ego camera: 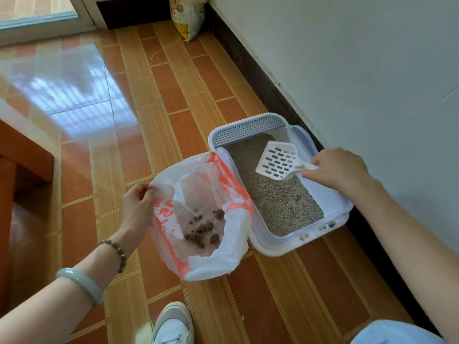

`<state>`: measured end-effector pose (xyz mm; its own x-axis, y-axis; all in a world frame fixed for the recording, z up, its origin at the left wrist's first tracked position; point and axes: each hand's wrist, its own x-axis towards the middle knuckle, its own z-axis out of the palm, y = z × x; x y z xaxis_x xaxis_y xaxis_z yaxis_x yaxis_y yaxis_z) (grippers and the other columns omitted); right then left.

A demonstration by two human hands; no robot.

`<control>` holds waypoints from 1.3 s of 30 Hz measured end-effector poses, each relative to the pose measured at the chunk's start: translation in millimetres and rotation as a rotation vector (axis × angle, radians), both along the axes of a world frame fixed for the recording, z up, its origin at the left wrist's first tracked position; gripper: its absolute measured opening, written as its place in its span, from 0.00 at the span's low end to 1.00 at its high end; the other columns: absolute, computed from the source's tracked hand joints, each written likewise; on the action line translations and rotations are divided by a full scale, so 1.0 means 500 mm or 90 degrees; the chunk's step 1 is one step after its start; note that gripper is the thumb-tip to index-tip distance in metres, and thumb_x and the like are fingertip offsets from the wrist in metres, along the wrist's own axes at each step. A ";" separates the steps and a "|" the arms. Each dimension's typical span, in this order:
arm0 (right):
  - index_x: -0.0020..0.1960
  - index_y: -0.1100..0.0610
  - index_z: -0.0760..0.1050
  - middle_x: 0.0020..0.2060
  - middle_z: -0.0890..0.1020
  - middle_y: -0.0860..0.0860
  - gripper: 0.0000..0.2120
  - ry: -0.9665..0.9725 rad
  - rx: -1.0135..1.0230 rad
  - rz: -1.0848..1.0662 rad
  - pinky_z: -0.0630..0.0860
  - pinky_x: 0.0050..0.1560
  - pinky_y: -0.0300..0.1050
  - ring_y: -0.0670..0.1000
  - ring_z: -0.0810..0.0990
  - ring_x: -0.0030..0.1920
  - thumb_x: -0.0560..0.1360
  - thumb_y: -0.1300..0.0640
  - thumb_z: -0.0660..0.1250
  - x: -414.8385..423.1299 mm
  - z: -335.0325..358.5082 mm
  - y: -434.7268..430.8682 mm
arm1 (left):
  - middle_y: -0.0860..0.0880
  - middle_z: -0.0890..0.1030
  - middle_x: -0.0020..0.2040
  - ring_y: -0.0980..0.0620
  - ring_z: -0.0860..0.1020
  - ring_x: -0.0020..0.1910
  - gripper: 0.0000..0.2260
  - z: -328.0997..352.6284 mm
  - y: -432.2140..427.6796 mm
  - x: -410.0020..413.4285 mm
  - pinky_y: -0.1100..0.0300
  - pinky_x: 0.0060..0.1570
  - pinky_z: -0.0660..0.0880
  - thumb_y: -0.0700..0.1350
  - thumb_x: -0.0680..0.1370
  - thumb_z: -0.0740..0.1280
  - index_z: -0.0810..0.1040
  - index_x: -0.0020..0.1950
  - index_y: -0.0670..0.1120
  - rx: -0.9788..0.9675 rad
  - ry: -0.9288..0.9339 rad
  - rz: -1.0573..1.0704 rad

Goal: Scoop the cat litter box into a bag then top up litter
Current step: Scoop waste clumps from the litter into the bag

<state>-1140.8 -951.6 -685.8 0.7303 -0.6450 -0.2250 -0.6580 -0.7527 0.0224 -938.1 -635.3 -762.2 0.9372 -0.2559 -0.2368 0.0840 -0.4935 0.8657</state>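
A white litter box point(330, 207) with a grey grille at its far end lies on the tiled floor beside the wall, filled with grey litter point(280, 199). My right hand point(337, 170) grips the handle of a white slotted scoop point(277, 160), held empty above the litter. Left of the box, my left hand point(137, 207) pinches the rim of a white and red plastic bag point(223, 261), holding it open. Several dark clumps point(202, 229) lie in the bag's bottom.
A yellow and white litter sack point(188, 18) leans in the far corner against the wall. A wooden furniture edge point(22, 155) stands at the left. My shoe point(173, 324) is on the floor below the bag. A dark skirting board runs along the wall.
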 end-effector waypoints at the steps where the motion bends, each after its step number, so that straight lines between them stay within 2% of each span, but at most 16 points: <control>1: 0.32 0.55 0.69 0.31 0.74 0.51 0.20 0.083 0.006 -0.015 0.64 0.31 0.40 0.51 0.72 0.32 0.73 0.40 0.63 0.001 -0.018 0.000 | 0.49 0.79 0.46 0.45 0.78 0.49 0.07 -0.001 -0.001 0.001 0.48 0.49 0.77 0.43 0.81 0.58 0.76 0.52 0.47 0.009 -0.004 -0.003; 4: 0.39 0.55 0.66 0.33 0.71 0.48 0.17 0.230 0.050 -0.017 0.65 0.32 0.41 0.48 0.70 0.33 0.74 0.43 0.63 0.005 -0.088 0.016 | 0.47 0.79 0.48 0.43 0.78 0.50 0.07 -0.005 -0.003 0.007 0.45 0.52 0.77 0.43 0.81 0.58 0.76 0.53 0.47 0.027 -0.008 -0.006; 7: 0.34 0.55 0.64 0.32 0.72 0.48 0.17 0.248 0.116 -0.015 0.66 0.31 0.40 0.47 0.69 0.30 0.73 0.46 0.64 0.007 -0.143 0.026 | 0.45 0.80 0.51 0.44 0.78 0.50 0.09 -0.010 0.001 0.010 0.46 0.51 0.77 0.42 0.81 0.58 0.77 0.55 0.45 0.039 -0.005 -0.003; 11: 0.30 0.57 0.64 0.26 0.68 0.49 0.21 0.166 0.206 -0.030 0.61 0.28 0.40 0.48 0.65 0.26 0.74 0.45 0.63 0.031 -0.195 0.035 | 0.45 0.80 0.49 0.47 0.77 0.46 0.10 -0.015 0.003 0.012 0.53 0.43 0.74 0.41 0.80 0.58 0.78 0.54 0.42 0.039 -0.006 0.000; 15: 0.29 0.56 0.64 0.23 0.65 0.49 0.21 0.058 0.259 -0.066 0.55 0.26 0.39 0.49 0.61 0.23 0.76 0.46 0.62 0.075 -0.248 0.044 | 0.50 0.80 0.45 0.48 0.78 0.45 0.09 -0.011 -0.003 0.015 0.52 0.46 0.75 0.40 0.80 0.58 0.78 0.53 0.45 0.036 0.003 0.006; 19: 0.29 0.57 0.65 0.26 0.69 0.51 0.22 -0.030 0.297 -0.143 0.60 0.27 0.40 0.50 0.67 0.25 0.77 0.46 0.61 0.130 -0.283 0.049 | 0.50 0.81 0.45 0.49 0.78 0.43 0.10 -0.017 -0.003 0.017 0.53 0.42 0.75 0.41 0.80 0.58 0.78 0.52 0.46 0.033 0.013 0.007; 22: 0.33 0.58 0.68 0.31 0.72 0.52 0.21 -0.062 0.308 -0.185 0.62 0.27 0.42 0.52 0.72 0.31 0.77 0.45 0.60 0.166 -0.297 0.064 | 0.51 0.81 0.45 0.49 0.79 0.44 0.09 -0.022 -0.002 0.023 0.53 0.41 0.74 0.42 0.80 0.58 0.78 0.52 0.47 0.034 0.024 0.006; 27: 0.36 0.57 0.69 0.33 0.73 0.52 0.20 -0.091 0.344 -0.206 0.61 0.26 0.42 0.53 0.72 0.33 0.77 0.42 0.61 0.206 -0.315 0.066 | 0.50 0.81 0.45 0.48 0.79 0.44 0.09 -0.027 0.004 0.029 0.52 0.42 0.75 0.41 0.80 0.58 0.78 0.52 0.47 0.024 0.028 0.010; 31: 0.30 0.54 0.63 0.28 0.69 0.50 0.22 -0.161 0.375 -0.205 0.59 0.27 0.43 0.51 0.68 0.28 0.77 0.44 0.61 0.189 -0.315 0.059 | 0.50 0.80 0.46 0.48 0.78 0.45 0.09 -0.023 0.010 0.026 0.54 0.43 0.75 0.41 0.81 0.58 0.78 0.53 0.46 0.016 0.033 0.020; 35: 0.33 0.56 0.66 0.26 0.68 0.49 0.20 -0.243 0.412 -0.200 0.58 0.29 0.43 0.51 0.66 0.26 0.77 0.44 0.60 0.133 -0.293 0.042 | 0.50 0.80 0.47 0.48 0.78 0.46 0.09 -0.017 0.008 0.022 0.52 0.46 0.75 0.41 0.81 0.58 0.77 0.54 0.46 0.016 0.035 0.020; 39: 0.33 0.56 0.69 0.27 0.70 0.49 0.21 -0.247 0.391 -0.181 0.58 0.31 0.44 0.50 0.66 0.28 0.75 0.40 0.60 0.068 -0.263 0.012 | 0.47 0.81 0.49 0.46 0.79 0.47 0.09 -0.016 -0.003 0.021 0.50 0.45 0.77 0.42 0.80 0.59 0.78 0.54 0.46 0.025 0.031 0.014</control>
